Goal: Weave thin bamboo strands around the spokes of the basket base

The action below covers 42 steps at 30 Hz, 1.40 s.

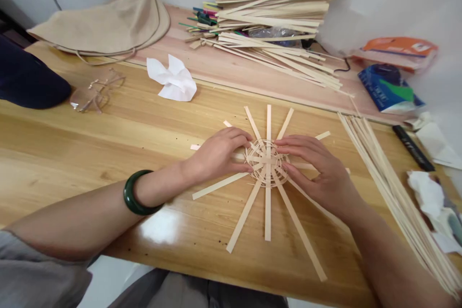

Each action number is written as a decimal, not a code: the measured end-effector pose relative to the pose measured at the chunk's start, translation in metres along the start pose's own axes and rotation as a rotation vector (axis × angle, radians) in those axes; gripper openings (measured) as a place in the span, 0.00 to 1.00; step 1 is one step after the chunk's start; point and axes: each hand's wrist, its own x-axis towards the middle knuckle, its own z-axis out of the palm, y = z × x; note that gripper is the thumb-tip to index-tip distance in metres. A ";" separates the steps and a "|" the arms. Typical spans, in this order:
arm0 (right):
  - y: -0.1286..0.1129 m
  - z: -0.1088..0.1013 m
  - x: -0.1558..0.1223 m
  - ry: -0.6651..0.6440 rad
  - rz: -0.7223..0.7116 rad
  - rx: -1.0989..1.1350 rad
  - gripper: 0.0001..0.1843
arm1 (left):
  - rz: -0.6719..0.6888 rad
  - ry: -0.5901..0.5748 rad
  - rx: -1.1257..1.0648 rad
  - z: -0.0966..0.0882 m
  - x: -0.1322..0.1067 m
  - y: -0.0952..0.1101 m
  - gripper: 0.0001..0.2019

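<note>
A woven basket base [267,160] lies on the wooden table, with flat pale strips radiating from its middle like spokes. Thin strands circle the centre in rings. My left hand [225,151] holds the left edge of the rings, thumb below and fingers above, and a dark green bangle [130,192] sits on that wrist. From the other side, my right hand [319,166] grips the right edge with fingertips and thumb on the weave. Both hands cover parts of several spokes.
Thin strips [393,192] lie in a bundle at the right. Behind are piled flat strips [274,9], a cloth bag [104,24] and crumpled white paper [173,79]. Eyeglasses [96,91] rest at left; a black marker [413,148] and blue packet [388,89] at right.
</note>
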 end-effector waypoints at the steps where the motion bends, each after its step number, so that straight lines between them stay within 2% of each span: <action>1: 0.000 0.000 -0.003 -0.021 0.000 -0.015 0.15 | -0.005 0.001 -0.001 0.000 0.000 0.000 0.19; 6: -0.009 0.016 -0.015 -0.129 -0.030 -0.105 0.12 | -0.028 -0.005 -0.001 0.000 0.001 0.000 0.20; 10: -0.019 0.027 -0.014 -0.168 -0.039 -0.190 0.09 | -0.042 -0.007 0.007 0.000 0.001 0.003 0.20; 17: -0.017 0.024 -0.004 -0.252 -0.101 -0.254 0.05 | -0.025 0.002 0.067 0.002 -0.001 0.004 0.20; 23: -0.014 0.031 -0.010 -0.191 -0.157 -0.273 0.07 | -0.023 0.000 0.100 0.003 -0.002 0.006 0.21; 27: -0.018 0.038 -0.018 -0.127 -0.080 -0.186 0.05 | -0.022 -0.003 0.108 0.003 -0.002 0.006 0.21; 32: -0.030 0.047 -0.021 -0.082 0.030 -0.140 0.09 | -0.007 0.000 0.125 0.002 -0.003 0.006 0.21; 38: -0.044 0.048 -0.012 -0.071 0.039 -0.402 0.02 | -0.020 0.003 0.111 0.004 -0.003 0.005 0.20; 42: -0.046 0.045 -0.002 -0.128 -0.043 -0.533 0.06 | -0.024 0.018 0.092 0.005 -0.003 0.004 0.19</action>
